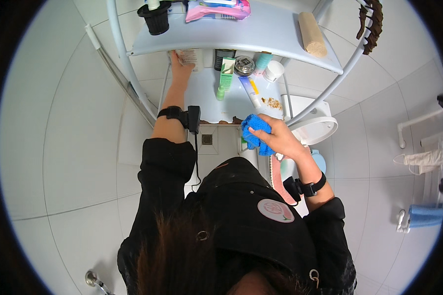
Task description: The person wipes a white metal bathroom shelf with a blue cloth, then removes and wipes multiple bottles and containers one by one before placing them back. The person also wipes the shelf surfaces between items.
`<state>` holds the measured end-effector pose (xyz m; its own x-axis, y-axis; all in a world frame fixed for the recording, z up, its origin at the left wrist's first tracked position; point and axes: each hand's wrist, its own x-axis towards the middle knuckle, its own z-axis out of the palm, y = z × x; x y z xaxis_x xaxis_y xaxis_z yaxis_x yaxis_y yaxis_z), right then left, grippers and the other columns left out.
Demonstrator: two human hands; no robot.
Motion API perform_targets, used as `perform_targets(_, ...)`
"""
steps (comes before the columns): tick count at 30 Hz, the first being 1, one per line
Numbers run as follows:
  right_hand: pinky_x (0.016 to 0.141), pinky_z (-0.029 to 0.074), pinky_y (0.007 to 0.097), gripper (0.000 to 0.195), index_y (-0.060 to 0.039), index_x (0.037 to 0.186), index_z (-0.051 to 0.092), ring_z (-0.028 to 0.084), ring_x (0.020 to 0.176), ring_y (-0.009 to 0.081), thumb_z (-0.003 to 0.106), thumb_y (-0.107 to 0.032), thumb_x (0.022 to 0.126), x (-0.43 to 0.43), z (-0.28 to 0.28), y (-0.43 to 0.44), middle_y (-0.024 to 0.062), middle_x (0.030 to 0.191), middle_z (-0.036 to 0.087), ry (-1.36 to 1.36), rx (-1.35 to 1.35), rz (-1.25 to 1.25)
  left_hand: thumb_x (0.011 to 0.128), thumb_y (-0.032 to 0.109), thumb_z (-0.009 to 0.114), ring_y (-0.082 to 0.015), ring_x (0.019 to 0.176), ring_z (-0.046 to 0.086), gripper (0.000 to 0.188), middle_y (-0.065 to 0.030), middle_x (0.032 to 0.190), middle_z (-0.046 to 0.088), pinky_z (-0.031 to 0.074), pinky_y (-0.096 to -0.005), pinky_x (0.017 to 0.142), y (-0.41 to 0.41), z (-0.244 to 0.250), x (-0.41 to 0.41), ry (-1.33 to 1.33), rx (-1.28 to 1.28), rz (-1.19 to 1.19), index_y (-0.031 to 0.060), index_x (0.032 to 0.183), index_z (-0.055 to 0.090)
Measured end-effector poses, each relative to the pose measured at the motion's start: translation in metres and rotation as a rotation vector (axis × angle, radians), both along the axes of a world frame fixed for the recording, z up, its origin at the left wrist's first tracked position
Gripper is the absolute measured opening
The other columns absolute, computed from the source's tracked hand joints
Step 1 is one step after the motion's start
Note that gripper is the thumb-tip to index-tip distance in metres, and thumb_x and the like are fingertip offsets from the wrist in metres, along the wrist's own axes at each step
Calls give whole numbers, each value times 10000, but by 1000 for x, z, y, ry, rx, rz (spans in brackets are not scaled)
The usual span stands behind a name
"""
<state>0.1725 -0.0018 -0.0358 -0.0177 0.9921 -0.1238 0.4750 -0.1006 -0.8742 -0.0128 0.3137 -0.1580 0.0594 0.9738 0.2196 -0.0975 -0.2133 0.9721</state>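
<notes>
My right hand (282,136) grips a bunched blue cloth (256,129) in front of the lower shelf's front edge. My left hand (181,70) reaches beneath the upper shelf and holds a white container (192,59) bearing writing; the upper shelf hides some of both. On the lower shelf (206,105) stand an open green box (227,72), a small green bottle (220,93), a round dark-lidded jar (244,65) and a white jar (274,71). A blue-and-white tube (249,90) lies there beside brown rust patches (272,103).
The upper shelf (221,35) overhangs the lower one, carrying a black pot (155,18), a pink wipes pack (218,10) and a beige roll (312,35). A curved white frame tube (317,99) runs past my right hand. A toilet (313,129) stands behind it at right.
</notes>
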Motion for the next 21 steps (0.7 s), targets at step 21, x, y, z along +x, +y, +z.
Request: perform_targets(21,884,488,387,591,15,1355,439,627,1017,347,687,-216,870,-86,-5,44,203,1140,623,120,681,-104,705,167,802,-319,939,632,508,-161,1045,618,506,-370,780,-205,33,-44,319,251,275,14,1074,487)
